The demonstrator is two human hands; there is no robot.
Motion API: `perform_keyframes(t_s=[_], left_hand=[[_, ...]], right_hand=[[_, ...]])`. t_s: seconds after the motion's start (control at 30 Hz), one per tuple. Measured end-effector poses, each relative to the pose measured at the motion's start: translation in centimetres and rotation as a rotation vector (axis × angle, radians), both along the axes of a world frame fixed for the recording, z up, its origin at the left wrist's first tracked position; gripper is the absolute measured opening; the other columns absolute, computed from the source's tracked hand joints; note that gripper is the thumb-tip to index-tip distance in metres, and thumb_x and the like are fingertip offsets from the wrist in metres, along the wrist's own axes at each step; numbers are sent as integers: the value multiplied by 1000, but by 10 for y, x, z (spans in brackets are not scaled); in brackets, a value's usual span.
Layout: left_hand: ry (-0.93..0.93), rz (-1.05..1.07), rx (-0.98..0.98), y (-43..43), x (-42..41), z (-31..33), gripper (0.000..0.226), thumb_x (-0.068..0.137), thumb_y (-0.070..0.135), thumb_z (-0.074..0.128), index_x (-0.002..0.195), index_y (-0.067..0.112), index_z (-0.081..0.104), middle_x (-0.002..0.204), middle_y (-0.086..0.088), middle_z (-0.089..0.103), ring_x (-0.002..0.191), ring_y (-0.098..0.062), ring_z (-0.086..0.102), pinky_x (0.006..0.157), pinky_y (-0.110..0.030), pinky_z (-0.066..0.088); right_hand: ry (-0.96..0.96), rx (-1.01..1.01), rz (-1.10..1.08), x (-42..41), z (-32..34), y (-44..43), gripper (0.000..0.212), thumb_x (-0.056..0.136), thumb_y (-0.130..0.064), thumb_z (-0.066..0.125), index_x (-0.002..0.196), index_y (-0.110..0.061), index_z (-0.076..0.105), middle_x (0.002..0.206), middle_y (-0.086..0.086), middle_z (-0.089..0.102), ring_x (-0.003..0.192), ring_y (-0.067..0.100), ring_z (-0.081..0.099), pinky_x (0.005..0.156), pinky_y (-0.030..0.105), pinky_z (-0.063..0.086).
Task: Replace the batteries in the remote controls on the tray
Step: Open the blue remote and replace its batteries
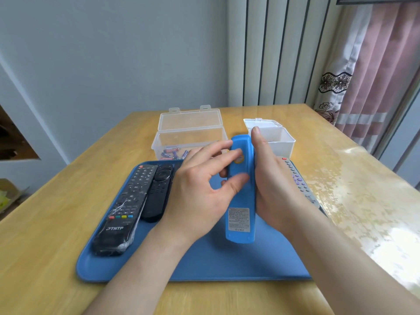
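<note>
A blue remote (239, 221) is held back side up above the blue tray (204, 267), its label facing me. My right hand (272, 187) grips it along its right edge. My left hand (200, 189) holds it from the left, thumb pressing on its back near the middle and fingers reaching over the upper part. On the tray's left lie a black remote wrapped in plastic film (125, 205) and a smaller black remote (159, 192). A grey remote (300, 180) lies on the right, partly hidden by my right hand.
Behind the tray stand an open clear plastic box (191, 130) holding several batteries (170, 153) and an open white box (272, 137). The wooden table (56, 223) reaches a wall at the back; a curtain (375, 64) hangs at the right.
</note>
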State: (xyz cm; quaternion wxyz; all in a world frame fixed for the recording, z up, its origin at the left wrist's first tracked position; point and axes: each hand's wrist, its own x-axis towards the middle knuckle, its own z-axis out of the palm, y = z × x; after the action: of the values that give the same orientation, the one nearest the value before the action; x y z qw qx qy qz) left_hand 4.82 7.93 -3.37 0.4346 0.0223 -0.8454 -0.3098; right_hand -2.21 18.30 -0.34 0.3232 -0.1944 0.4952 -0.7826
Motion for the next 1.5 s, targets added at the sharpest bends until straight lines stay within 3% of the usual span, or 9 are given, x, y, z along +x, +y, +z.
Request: perform_keyframes(t_s=[0.23,0.43,0.53,0.7,0.93,1.1,1.23,1.37,1.5], left_hand=[[-26,-32,215,-9,0,6,31,80,44,64,111,44,64,121,25,57,95,-27,65,66,-45,56],[-117,-169,608,-8,1,13,49,84,6,69,126,27,55,120,8,66,88,-18,64,49,-25,50],[-43,-203,795,-9,4,16,47,82,-9,65,119,20,61,110,-1,71,80,-17,64,45,-22,46],[70,-260,992,-13,7,17,35,83,-2,66,114,14,63,87,-3,66,54,-17,57,42,-26,41],[-203,-97,433,-25,17,27,21,74,38,75,91,27,69,60,1,68,51,-24,61,54,-34,53],[87,18,388,-21,19,31,19,76,34,76,88,33,63,82,9,68,61,-25,68,59,-42,58],[131,119,2,-6,9,20,17,82,26,71,94,25,59,92,7,58,70,-14,64,62,-33,56],[-175,204,-318,8,4,1,23,77,33,71,91,23,55,94,8,51,65,-21,57,58,-37,51],[-563,88,-267,14,0,-9,31,80,46,68,106,33,57,108,16,47,88,-17,58,78,-30,45]], right_hand=[[67,31,79,4,-5,-4,51,99,-54,37,100,-14,68,73,3,70,68,20,64,68,37,50],[169,81,137,5,-6,-6,36,102,-33,46,116,-3,60,96,27,65,71,28,55,67,36,49],[213,53,272,-1,-10,-3,37,94,-13,60,127,1,51,105,24,62,87,32,61,85,42,54],[375,60,364,-9,-7,5,39,89,-1,59,128,-6,56,107,20,68,100,33,70,92,44,56],[668,248,267,-3,-11,0,32,95,3,54,122,-13,55,107,20,66,90,25,73,81,36,59],[785,367,108,-17,3,11,31,93,-33,63,124,-27,62,108,-3,72,98,18,68,83,38,54],[944,617,-266,-58,-6,35,26,95,-28,59,120,-24,66,113,-13,68,111,6,61,88,20,44],[1053,1040,-191,-75,-23,34,44,91,-26,60,135,-27,54,135,3,54,125,24,47,94,30,39],[1067,1230,-90,-75,-30,35,50,95,-41,51,143,-32,40,146,3,39,132,28,31,106,49,34]])
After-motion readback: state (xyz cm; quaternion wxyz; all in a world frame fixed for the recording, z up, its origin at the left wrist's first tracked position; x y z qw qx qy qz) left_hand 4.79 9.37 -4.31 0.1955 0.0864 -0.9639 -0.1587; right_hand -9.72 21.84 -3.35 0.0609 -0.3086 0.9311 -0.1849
